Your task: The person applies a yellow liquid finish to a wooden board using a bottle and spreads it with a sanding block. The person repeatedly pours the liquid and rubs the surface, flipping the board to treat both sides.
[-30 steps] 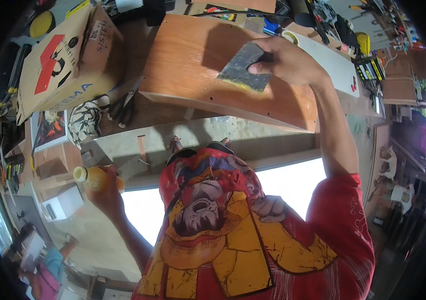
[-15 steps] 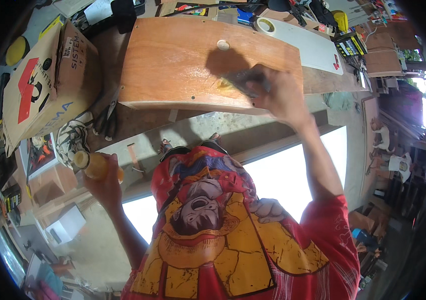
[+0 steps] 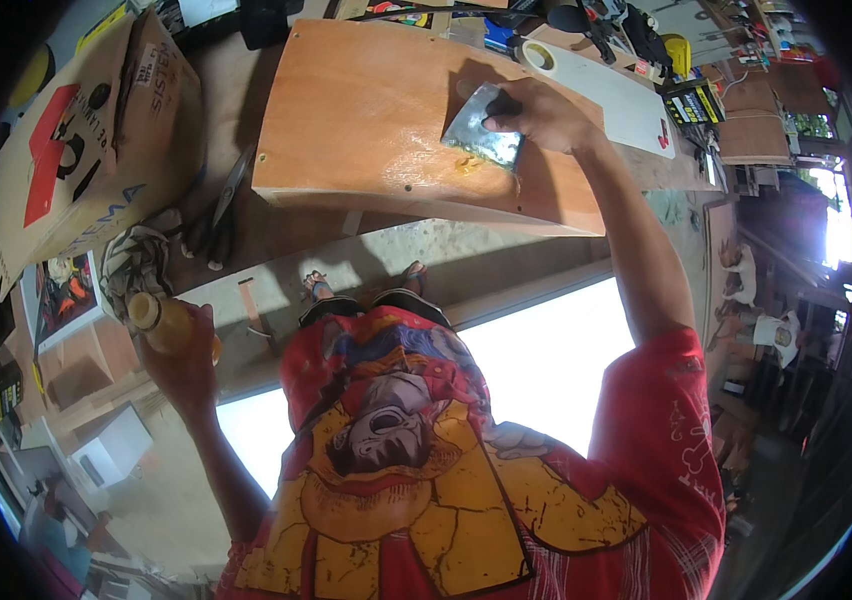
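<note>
My right hand (image 3: 546,112) is closed on a flat metal scraper (image 3: 478,128), tilted with its lower edge against the top of a wooden panel box (image 3: 351,100). A glossy yellowish smear (image 3: 468,166) lies along that edge, and the wood around it shines wet. Low on the left, my left hand (image 3: 186,375) is wrapped round a bottle (image 3: 171,328) of amber-yellow liquid. The bottle's open-looking mouth points up and away from me. Screw heads show along the panel's edges, and my right hand covers part of its right side.
A large cardboard box (image 3: 86,150) stands left of the panel. Black-handled scissors (image 3: 214,225) and a patterned cloth (image 3: 136,262) lie beside it. A tape roll (image 3: 538,56) rests on a white board (image 3: 611,105) behind. Two people (image 3: 774,330) are far right.
My right hand has moved up and back over the panel, and the scraper's face now shows. The view has shifted slightly; my left hand still holds the bottle.
</note>
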